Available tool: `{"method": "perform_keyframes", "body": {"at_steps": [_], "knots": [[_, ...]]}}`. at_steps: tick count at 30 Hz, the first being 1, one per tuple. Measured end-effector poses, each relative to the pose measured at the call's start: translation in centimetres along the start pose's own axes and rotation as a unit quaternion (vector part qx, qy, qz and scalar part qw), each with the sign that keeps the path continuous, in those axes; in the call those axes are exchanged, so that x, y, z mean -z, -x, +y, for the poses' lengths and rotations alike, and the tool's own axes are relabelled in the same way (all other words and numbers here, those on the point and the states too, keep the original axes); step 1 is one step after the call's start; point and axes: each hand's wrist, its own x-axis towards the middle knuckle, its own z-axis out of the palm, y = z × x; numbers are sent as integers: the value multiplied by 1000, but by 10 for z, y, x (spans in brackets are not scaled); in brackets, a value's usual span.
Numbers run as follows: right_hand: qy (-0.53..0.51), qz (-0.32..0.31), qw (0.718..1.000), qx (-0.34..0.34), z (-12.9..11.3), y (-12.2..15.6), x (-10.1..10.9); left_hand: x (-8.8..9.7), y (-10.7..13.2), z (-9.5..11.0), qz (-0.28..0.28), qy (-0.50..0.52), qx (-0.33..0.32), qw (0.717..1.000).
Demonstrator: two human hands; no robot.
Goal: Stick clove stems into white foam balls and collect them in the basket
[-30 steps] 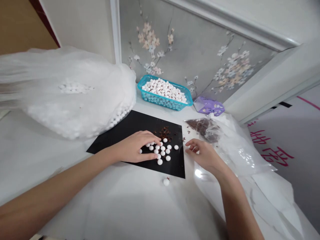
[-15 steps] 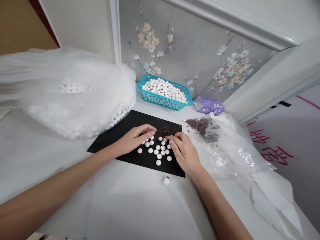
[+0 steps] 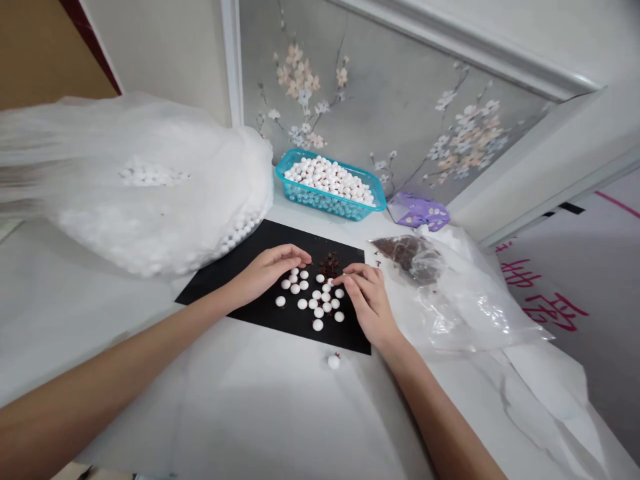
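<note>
A: How far along is the black sheet (image 3: 345, 340)?

B: A small batch of white balls (image 3: 313, 300) lies spread across it, below a brown heap (image 3: 329, 265). The blue basket (image 3: 310, 155), upper middle, is full of more.

A: And the hands?

B: The left hand (image 3: 265, 270) is loosely open, holding nothing. The right hand (image 3: 367, 303) curls beside the balls; I can't tell whether it has hold of one.
</note>
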Motion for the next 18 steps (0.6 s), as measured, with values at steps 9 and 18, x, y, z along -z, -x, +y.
{"method": "perform_keyframes", "body": {"at_steps": [9,18], "knots": [[-43,-14,999,-23,-2,0,0,-1,4,-2,-29,-54,-29,998],[-65,-23,995,-71,-1,-3,0,-2,6,2,-36,-33,-13,999]]}}
